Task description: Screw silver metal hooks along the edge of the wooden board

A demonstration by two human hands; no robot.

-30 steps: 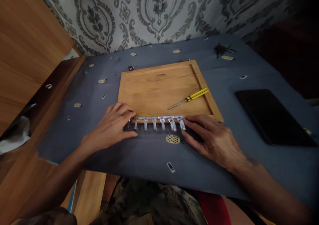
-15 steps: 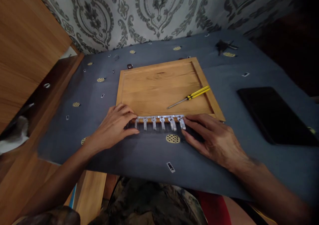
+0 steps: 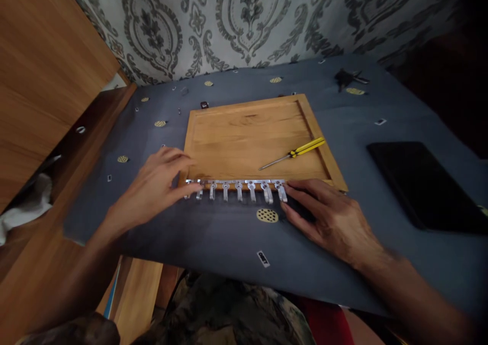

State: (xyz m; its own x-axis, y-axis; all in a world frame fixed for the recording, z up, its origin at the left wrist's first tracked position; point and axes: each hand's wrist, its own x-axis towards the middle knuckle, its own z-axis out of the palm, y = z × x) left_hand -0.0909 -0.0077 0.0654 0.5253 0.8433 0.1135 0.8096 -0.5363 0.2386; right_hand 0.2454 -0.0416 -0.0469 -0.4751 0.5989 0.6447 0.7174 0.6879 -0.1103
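A silver metal hook rail [image 3: 239, 183] with several downward hooks lies along the near edge of a framed wooden board [image 3: 244, 136]. My right hand [image 3: 335, 218] pinches the rail's right end, thumb below and fingers above. At the other end my left hand [image 3: 154, 179] is open, its fingers raised apart from the thumb, whose tip is over the rail's leftmost hooks. Whether that thumb touches the metal I cannot tell. A screwdriver with a yellow and black handle [image 3: 307, 147] rests on the board, its tip pointing left and toward me.
The board lies on a blue-grey patterned cloth [image 3: 213, 233]. A black tablet-like slab [image 3: 423, 187] is at the right. Toward the back right sits a small dark object [image 3: 348, 79], its kind unclear. A wooden cabinet [image 3: 49, 70] borders the left, a patterned curtain [image 3: 255, 19] the back.
My left hand has let go of the rail's left end and opened, moving left and uncovering the leftmost hooks. The right hand keeps its hold. The whole view has shifted slightly.
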